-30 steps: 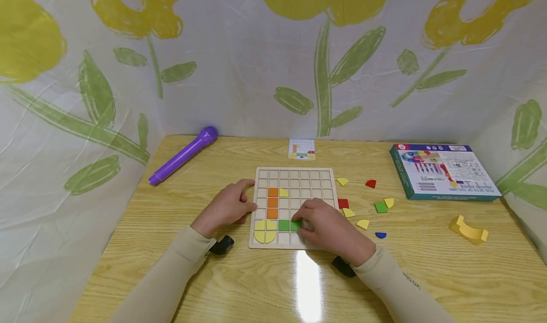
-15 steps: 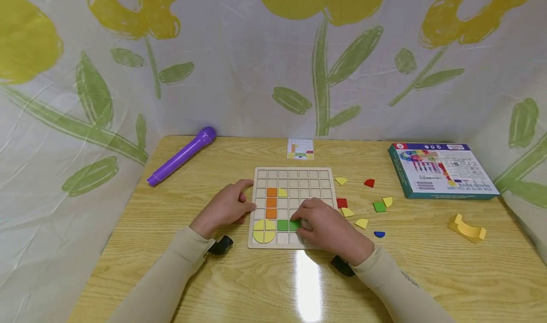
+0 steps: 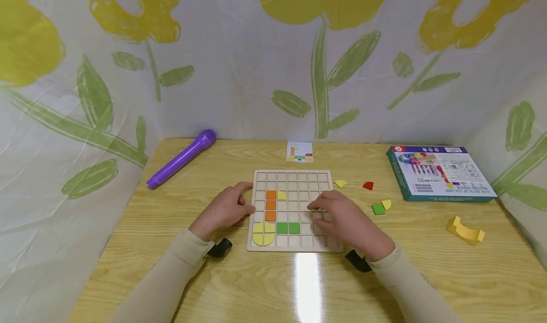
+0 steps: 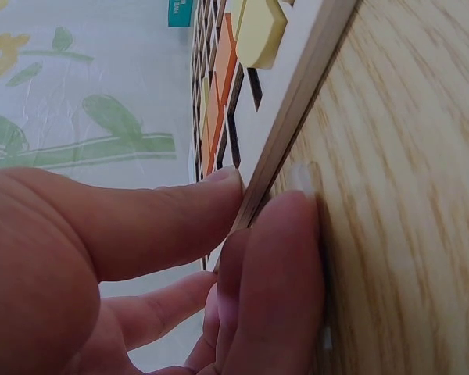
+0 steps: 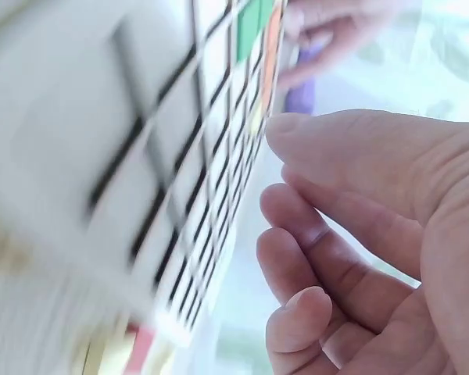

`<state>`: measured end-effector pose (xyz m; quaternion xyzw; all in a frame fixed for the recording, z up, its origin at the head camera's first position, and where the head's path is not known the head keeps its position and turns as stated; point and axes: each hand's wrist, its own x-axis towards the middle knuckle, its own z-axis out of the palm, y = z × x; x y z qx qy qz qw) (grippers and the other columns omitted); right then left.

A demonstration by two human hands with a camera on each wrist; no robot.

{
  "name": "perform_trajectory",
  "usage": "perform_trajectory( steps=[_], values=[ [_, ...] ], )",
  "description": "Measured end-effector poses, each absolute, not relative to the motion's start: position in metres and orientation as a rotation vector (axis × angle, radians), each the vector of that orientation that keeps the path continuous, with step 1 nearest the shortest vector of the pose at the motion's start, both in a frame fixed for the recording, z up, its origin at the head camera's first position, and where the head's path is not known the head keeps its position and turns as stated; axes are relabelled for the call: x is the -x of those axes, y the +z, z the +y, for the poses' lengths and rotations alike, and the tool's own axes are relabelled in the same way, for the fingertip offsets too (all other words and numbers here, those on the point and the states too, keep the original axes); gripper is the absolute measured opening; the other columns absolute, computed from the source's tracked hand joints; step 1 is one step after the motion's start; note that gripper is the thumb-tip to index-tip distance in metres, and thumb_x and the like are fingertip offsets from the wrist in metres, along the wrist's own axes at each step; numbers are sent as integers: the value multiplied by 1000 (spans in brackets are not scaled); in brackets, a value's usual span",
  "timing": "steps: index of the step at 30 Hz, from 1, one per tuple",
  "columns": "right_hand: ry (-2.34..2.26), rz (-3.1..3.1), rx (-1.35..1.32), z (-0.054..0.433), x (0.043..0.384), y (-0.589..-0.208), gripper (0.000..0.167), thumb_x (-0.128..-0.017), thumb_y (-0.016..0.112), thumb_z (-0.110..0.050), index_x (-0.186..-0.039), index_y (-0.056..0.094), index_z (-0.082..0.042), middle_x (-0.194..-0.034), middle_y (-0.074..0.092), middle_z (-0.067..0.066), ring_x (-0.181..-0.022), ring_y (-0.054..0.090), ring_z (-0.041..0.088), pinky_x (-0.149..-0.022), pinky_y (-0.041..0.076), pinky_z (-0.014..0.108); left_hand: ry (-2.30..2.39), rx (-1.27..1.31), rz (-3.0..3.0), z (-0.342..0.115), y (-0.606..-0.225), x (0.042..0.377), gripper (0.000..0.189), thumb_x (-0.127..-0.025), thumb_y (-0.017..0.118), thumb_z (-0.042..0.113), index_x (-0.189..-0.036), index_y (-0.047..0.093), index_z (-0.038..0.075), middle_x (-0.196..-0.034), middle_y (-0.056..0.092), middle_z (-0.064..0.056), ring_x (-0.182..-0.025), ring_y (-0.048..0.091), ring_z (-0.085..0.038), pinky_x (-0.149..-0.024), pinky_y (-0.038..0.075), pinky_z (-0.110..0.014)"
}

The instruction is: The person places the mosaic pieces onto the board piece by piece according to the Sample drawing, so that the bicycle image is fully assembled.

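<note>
R hand loosely curled over bd, L hand touching rim.

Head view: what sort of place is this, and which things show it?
Probably a play or learning corner, though home or school I cannot tell: a wooden grid board with coloured tiles, a purple microphone-shaped object on the table, and a flower-patterned backdrop.

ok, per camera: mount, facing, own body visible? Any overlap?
Head: worn on head, facing forward and down at the board; both sleeves, left fingers, right fingers show.
Left wrist: mounted there, facing board's edge, rolled sideways; left fingers in foreground.
Right wrist: mounted there, facing across the board, rolled sideways; right fingers near, left fingers beyond.
Head and right wrist share: board, left fingers, right fingers.
</note>
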<state>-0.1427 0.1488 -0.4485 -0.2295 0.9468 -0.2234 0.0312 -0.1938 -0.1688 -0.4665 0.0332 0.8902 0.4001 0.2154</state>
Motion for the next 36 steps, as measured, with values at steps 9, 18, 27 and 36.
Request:
perform_trajectory(
  steps=[9, 18, 27, 36],
  values=[
    [-572, 2980, 530, 223, 145, -450, 26, -95, 83, -14, -120, 80, -9, -122, 74, 8, -114, 66, 29, -100, 60, 52, 1081, -99, 2488, -168, -468, 194, 71, -102, 76, 17, -164, 43, 17, -103, 60, -11, -67, 65, -21, -63, 55, -31],
    [-510, 3006, 377, 270, 146, -454, 24, -95, 81, -10, -119, 80, -7, -123, 73, 14, -117, 67, 37, -103, 57, 61, 1076, -108, 2493, -169, -469, 194, 70, -102, 76, 18, -165, 43, 16, -101, 60, -11, -66, 64, -21, -62, 53, -31],
    [-515, 2975, 354, 282, 145, -455, 23, -94, 80, -6, -118, 80, -8, -125, 73, 17, -118, 65, 40, -104, 55, 65, 1086, -117, 2483, -170, -472, 194, 70, -102, 76, 18, -164, 43, 16, -101, 61, -10, -65, 64, -21, -62, 53, -31],
    [-486, 2965, 375, 285, 149, -459, 24, -95, 79, -4, -118, 80, -8, -126, 74, 16, -121, 64, 41, -106, 53, 65, 1074, -122, 2492, -169, -471, 195, 71, -102, 76, 18, -165, 43, 16, -101, 62, -11, -65, 64, -21, -62, 52, -31]
  ],
)
